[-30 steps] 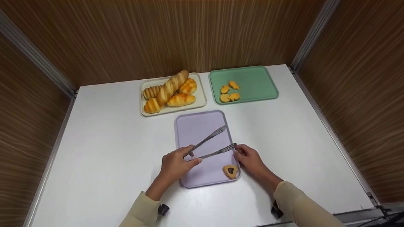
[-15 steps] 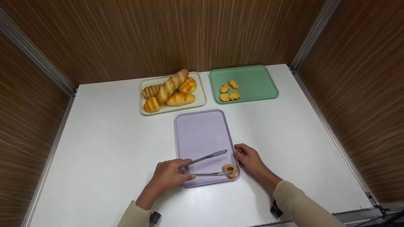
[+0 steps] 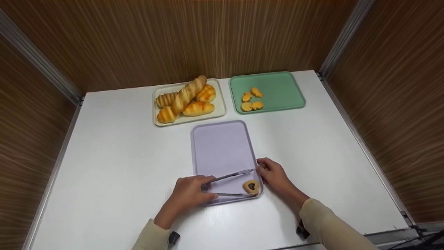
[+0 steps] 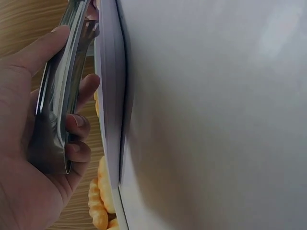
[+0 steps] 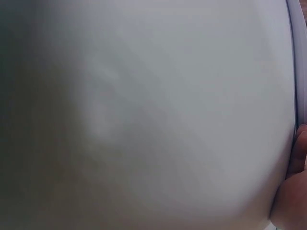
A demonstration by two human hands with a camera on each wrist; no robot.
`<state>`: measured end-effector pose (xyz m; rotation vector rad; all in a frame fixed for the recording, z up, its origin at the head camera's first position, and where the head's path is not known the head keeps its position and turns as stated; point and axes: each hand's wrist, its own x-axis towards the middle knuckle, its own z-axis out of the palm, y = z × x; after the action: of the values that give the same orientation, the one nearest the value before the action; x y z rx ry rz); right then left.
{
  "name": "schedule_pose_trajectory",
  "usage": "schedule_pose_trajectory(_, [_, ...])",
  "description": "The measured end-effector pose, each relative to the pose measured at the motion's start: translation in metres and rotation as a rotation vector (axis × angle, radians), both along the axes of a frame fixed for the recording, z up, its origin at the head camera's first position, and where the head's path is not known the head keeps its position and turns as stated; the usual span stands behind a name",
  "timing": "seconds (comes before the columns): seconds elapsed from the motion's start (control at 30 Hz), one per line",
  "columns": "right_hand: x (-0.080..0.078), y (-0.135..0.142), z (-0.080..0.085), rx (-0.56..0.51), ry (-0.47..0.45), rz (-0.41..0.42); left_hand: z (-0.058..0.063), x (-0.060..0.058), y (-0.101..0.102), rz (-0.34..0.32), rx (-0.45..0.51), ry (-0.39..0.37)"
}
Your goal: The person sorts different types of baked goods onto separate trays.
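Observation:
My left hand [image 3: 190, 190] grips metal tongs [image 4: 57, 105], thumb on one arm and fingers round the other. The tongs' arms are spread over the near part of a purple tray [image 3: 222, 146]. Between their tips lies a heart-shaped cookie [image 3: 255, 184] with a dark heart centre, at the tray's near right corner. The nearer tip is right at the cookie's near edge; the farther tip is apart from it. My right hand [image 3: 275, 176] holds the tray's right rim with curled fingers; in the right wrist view only part of that hand [image 5: 292, 196] shows at the edge.
A cream tray [image 3: 220, 109] at the back left bears several bread loaves and rolls [image 3: 187, 95]. Beside it stands a green tray [image 3: 281, 90] with several small fish-shaped crackers [image 3: 257, 105]. Wood-grain walls [image 3: 208, 38] enclose the white table [image 3: 121, 149] at the back and both sides.
The left hand has lowered the tongs toward me, from above the tray's middle to around the cookie, their tips now on either side of it. The right hand has stayed at the rim.

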<state>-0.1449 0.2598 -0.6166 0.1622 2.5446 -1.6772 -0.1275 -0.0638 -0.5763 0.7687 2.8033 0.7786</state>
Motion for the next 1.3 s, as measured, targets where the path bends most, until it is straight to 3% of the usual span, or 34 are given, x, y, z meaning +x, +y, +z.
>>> schedule_pose_trajectory(0.5, [0.0, 0.0, 0.0, -0.005, -0.01, 0.009, -0.007, 0.0, 0.005, -0.01, 0.019, 0.089])
schedule_pose_trajectory(0.83, [-0.001, 0.0, 0.001, 0.002, -0.019, 0.002, -0.003, -0.001, 0.001, 0.0, 0.03, 0.06])
schedule_pose_trajectory(1.3, [0.0, 0.001, 0.0, -0.005, 0.013, 0.003, 0.004, -0.009, -0.003, 0.069, 0.119, -0.002])
